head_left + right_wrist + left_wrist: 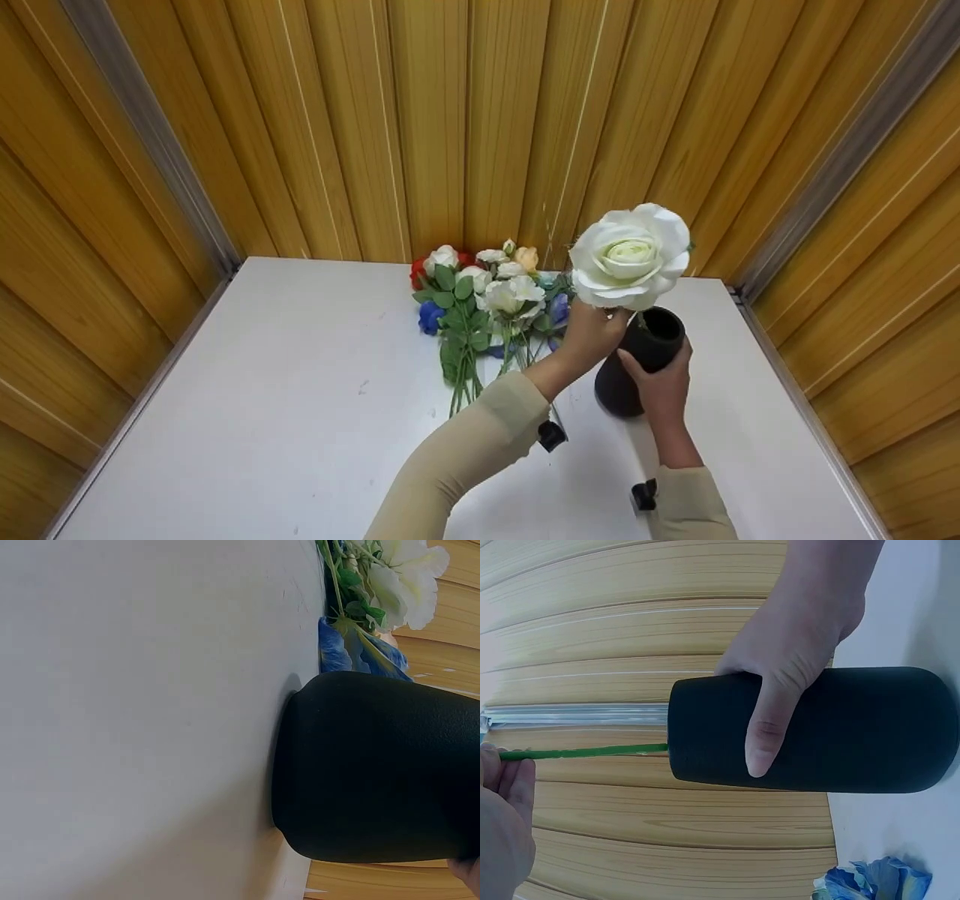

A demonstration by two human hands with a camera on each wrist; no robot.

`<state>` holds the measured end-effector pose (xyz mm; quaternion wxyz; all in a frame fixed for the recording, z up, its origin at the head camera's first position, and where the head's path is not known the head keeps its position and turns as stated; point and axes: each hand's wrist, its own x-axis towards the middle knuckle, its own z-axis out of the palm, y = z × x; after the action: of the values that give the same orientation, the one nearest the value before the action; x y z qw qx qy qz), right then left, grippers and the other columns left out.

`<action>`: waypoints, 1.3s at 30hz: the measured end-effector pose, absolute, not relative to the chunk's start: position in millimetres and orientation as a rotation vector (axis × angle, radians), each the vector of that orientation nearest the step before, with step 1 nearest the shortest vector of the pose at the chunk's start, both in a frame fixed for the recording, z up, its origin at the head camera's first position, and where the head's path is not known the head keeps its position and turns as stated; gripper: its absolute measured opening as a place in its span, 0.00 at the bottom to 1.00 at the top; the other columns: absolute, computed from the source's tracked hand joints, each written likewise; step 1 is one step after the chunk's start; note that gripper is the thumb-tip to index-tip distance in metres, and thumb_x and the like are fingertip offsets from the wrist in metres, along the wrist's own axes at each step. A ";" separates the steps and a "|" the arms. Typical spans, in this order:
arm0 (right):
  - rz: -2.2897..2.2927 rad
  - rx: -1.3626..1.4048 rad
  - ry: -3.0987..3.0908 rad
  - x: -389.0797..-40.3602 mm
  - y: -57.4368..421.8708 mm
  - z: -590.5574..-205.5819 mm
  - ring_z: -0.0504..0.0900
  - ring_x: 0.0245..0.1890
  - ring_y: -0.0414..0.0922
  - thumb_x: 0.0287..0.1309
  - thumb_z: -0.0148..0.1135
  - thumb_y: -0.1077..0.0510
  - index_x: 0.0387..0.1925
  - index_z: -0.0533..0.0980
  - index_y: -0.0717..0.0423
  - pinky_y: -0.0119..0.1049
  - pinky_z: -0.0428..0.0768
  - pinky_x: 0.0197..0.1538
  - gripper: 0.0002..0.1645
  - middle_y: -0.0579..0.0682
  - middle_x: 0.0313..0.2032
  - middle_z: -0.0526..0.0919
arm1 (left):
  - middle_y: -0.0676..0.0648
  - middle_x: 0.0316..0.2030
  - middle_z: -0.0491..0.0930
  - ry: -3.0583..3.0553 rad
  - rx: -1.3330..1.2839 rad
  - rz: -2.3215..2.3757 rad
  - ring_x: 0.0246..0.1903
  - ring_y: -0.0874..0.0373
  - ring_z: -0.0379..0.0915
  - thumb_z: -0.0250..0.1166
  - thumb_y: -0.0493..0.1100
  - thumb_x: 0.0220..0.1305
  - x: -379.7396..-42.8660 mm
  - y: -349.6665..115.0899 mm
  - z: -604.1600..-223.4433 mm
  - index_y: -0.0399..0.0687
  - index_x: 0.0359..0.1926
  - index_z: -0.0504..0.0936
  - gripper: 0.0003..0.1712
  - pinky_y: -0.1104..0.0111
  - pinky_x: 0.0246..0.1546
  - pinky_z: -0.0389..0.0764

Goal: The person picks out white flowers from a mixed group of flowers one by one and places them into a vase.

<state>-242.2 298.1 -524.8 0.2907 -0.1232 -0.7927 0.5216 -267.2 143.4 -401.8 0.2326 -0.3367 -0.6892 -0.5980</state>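
A large white artificial rose (630, 255) stands up above the vase, its stem pinched in my left hand (589, 334). Seen from the left wrist, the green stem (592, 752) runs from the left fingertips to the mouth of the dark vase (855, 731), its lower end hidden there. My right hand (666, 382) grips the vase near its neck, with the thumb lying along the side facing the left wrist camera. In the right wrist view the vase's base is at the white table (150, 690), and only a bit of that hand shows.
Left of the vase lies a bunch of artificial flowers, with white blooms (514, 296), a red one (418, 274), a blue one (430, 318) and green leaves (457, 319). Wood-patterned walls (427, 135) enclose the white table at the back and sides.
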 end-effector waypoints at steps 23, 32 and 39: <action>1.412 -0.367 -2.184 -240.6 298.1 -519.2 0.66 0.74 0.61 0.52 0.78 0.53 0.78 0.48 0.64 0.57 0.62 0.76 0.63 0.68 0.73 0.65 | 0.38 0.37 0.88 -2.014 -0.932 -1.715 0.41 0.50 0.88 0.67 0.31 0.65 -282.2 166.7 -401.1 0.32 0.41 0.83 0.05 0.85 0.37 0.78; 1.414 -0.355 -2.198 -241.2 301.7 -522.4 0.61 0.76 0.64 0.54 0.76 0.57 0.78 0.46 0.64 0.60 0.60 0.77 0.62 0.68 0.75 0.61 | 0.39 0.38 0.88 -2.075 -0.927 -1.714 0.41 0.54 0.87 0.68 0.32 0.65 -280.5 169.4 -409.0 0.34 0.36 0.82 0.03 0.85 0.39 0.78; 1.380 -0.332 -2.193 -241.3 301.2 -523.5 0.63 0.75 0.64 0.54 0.75 0.60 0.78 0.46 0.64 0.60 0.63 0.75 0.61 0.69 0.74 0.62 | 0.40 0.35 0.89 -2.087 -0.926 -1.703 0.39 0.55 0.86 0.68 0.30 0.64 -283.1 171.5 -420.1 0.35 0.34 0.83 0.02 0.85 0.39 0.76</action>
<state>-241.3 301.2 -523.5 0.2615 -0.1225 -0.8104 0.5098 -283.1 171.5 -420.1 0.1460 -0.3216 -0.7249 -0.5915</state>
